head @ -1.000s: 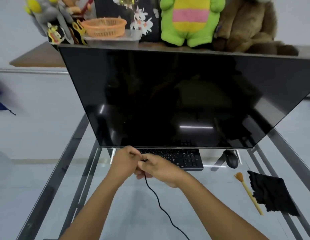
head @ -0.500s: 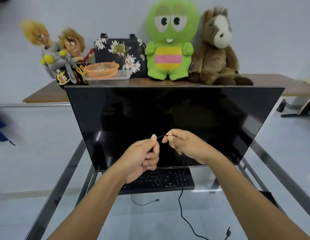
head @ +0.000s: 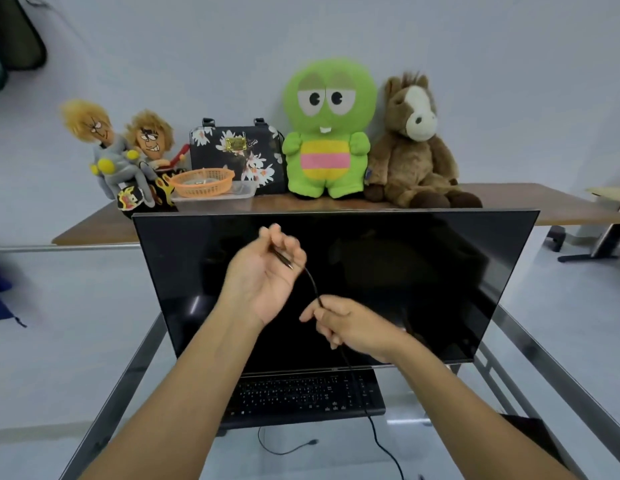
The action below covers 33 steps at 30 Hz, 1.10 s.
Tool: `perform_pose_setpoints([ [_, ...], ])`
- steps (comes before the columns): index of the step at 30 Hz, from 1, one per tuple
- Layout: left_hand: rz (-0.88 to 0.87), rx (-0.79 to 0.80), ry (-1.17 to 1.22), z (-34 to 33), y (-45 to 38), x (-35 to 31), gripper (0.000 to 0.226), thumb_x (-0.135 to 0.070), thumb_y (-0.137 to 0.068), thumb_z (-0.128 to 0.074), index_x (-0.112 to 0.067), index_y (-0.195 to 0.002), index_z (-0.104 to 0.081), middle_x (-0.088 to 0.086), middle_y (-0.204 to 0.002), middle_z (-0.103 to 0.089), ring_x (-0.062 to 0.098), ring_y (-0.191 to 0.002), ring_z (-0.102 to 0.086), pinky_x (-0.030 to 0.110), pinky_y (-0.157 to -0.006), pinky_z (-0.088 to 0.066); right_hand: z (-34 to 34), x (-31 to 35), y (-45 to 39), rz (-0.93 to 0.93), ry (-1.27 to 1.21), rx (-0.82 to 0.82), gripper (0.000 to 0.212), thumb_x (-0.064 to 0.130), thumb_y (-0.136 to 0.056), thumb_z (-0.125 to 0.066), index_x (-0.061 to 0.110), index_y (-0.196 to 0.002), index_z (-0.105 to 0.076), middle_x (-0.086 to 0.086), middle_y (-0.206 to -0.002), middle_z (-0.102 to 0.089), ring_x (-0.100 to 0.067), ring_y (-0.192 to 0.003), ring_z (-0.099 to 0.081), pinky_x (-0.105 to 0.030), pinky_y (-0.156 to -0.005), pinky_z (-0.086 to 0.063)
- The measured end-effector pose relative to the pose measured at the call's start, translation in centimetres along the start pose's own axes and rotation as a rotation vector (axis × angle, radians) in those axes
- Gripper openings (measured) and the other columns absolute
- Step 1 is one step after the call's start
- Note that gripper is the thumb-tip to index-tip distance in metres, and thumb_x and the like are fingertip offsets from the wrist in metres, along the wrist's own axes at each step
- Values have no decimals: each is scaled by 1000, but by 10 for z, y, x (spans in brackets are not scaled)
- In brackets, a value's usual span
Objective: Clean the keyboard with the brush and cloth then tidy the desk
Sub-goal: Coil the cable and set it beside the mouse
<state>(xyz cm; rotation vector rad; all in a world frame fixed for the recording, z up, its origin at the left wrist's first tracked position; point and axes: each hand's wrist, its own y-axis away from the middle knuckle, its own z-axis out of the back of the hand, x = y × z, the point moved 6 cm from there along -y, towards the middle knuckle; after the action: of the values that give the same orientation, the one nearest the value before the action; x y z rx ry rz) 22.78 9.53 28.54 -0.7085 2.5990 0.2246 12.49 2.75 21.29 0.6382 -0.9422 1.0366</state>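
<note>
Both hands are raised in front of the dark monitor (head: 388,271). My left hand (head: 267,271) pinches the plug end of a thin black cable (head: 312,282) between its fingertips, palm towards me. My right hand (head: 346,323) grips the same cable lower down. From there the cable drops over the black keyboard (head: 301,396) and trails across the glass desk (head: 135,386). The keyboard lies under the monitor's lower edge. A corner of the black cloth (head: 530,434) shows behind my right forearm. The brush is out of view.
A second short cable (head: 287,448) lies on the glass in front of the keyboard. Behind the monitor a wooden shelf (head: 526,199) carries plush toys, a floral bag (head: 239,150) and an orange basket (head: 202,181). Metal desk rails run along both sides.
My head has tilted up, so the shelf and toys came into view and the brush and mouse left it. Both hands rose from the keyboard with the cable and have moved apart along it.
</note>
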Motion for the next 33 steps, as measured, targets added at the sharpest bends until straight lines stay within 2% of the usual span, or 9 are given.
perform_pose_setpoints([
  [3, -307, -67, -211, 2, -9, -43, 26, -21, -104, -40, -7, -94, -60, 3, -76, -71, 17, -80, -72, 28, -81, -54, -7, -11, 7, -83, 171, 88, 25, 25, -101, -37, 21, -108, -61, 9, -71, -49, -4, -62, -47, -23, -66, -47],
  [6, -557, -174, -1071, 14, -14, -71, 22, -17, -100, -45, -12, -98, -66, 1, -84, -75, 12, -87, -72, 29, -85, -54, -2, 4, 14, -22, 317, 88, 27, 30, -102, -38, 22, -107, -64, 17, -66, -55, 0, -55, -44, -13, -58, -39],
  [8, -565, -99, -1584, 21, -16, -63, 24, -8, -96, -46, -13, -93, -69, -3, -76, -74, 7, -76, -70, 27, -82, -54, 7, 26, 12, 84, 352, 38, 26, 31, -101, -41, 23, -105, -66, 21, -71, -63, -3, -59, -53, -17, -58, -43],
  [10, -428, 50, -1791, 29, -12, -37, 24, 0, -93, -45, -5, -90, -69, 1, -71, -73, 12, -68, -70, 23, -73, -54, 18, 47, 6, 188, 382, -11, 23, 32, -100, -44, 25, -102, -67, 4, -87, -69, -17, -77, -62, -33, -73, -50],
  [15, -48, 146, -1226, 33, 13, 5, 29, -23, -101, -48, 0, -101, -65, 16, -80, -72, 27, -72, -71, 32, -70, -55, 37, 83, -11, 324, 415, -20, 23, 20, -101, -44, 19, -105, -67, 3, -96, -68, -8, -93, -62, -30, -88, -49],
  [20, 90, 84, -714, 29, 23, 13, 39, -30, -100, -44, 3, -94, -64, 7, -50, -50, 14, -37, -39, 26, -44, -34, 46, 95, -19, 369, 395, -42, 24, 22, -102, -42, 18, -103, -66, 8, -101, -68, -6, -99, -61, -24, -90, -46],
  [24, 193, 193, -443, 14, 30, 15, 43, -37, -99, -39, -7, -78, -61, -5, -43, -28, 7, -35, -22, 22, -42, -23, 49, 85, -29, 326, 400, -107, 22, 19, -101, -43, 16, -93, -63, 13, -81, -61, 3, -75, -54, -16, -73, -42],
  [30, -4, 186, -176, -24, 21, -1, 31, -31, -100, -41, -14, -77, -52, -5, -56, -43, 7, -46, -41, 21, -49, -43, 24, 55, -36, 243, 337, -51, 15, 14, -98, -47, 9, -98, -61, -1, -91, -63, -10, -81, -55, -40, -83, -49],
  [33, -258, 86, -334, -20, 6, -33, 26, -24, -102, -42, -10, -86, -55, 2, -67, -65, 13, -61, -64, 25, -61, -55, 11, 39, -31, 147, 437, 35, 19, 24, -101, -41, 18, -99, -58, -1, -88, -62, -21, -75, -57, -46, -77, -50],
])
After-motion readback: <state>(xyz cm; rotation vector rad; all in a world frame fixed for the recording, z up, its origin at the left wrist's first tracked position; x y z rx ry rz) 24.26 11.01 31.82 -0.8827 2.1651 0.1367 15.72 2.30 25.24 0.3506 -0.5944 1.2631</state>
